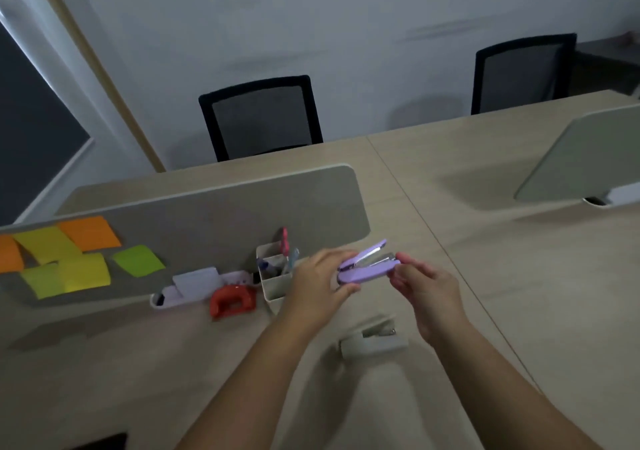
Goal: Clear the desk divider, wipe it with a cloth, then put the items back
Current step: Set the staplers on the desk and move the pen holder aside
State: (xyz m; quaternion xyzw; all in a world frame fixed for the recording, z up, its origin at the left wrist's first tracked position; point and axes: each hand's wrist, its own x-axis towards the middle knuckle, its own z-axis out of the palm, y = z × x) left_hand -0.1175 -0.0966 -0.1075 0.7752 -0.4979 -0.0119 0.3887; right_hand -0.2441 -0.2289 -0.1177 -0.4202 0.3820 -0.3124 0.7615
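Observation:
A grey desk divider (214, 214) stands across the desk with several orange, yellow and green sticky notes (83, 262) stuck on its left part. Just right of its end, both hands hold a purple stapler (367, 267) whose lid is hinged open. My left hand (322, 276) grips its back end and my right hand (426, 287) pinches its front tip. Against the divider stand a cream pen holder (273, 287) with pens and pink-handled scissors, a white tray (194, 287) and a red hole punch (232, 302).
A grey stapler (372, 340) lies on the wooden desk (519, 311) below my hands. A second divider (581, 158) stands at the far right. Two black mesh chairs (263, 117) (523, 72) sit behind the desk. A dark object shows at the bottom left edge.

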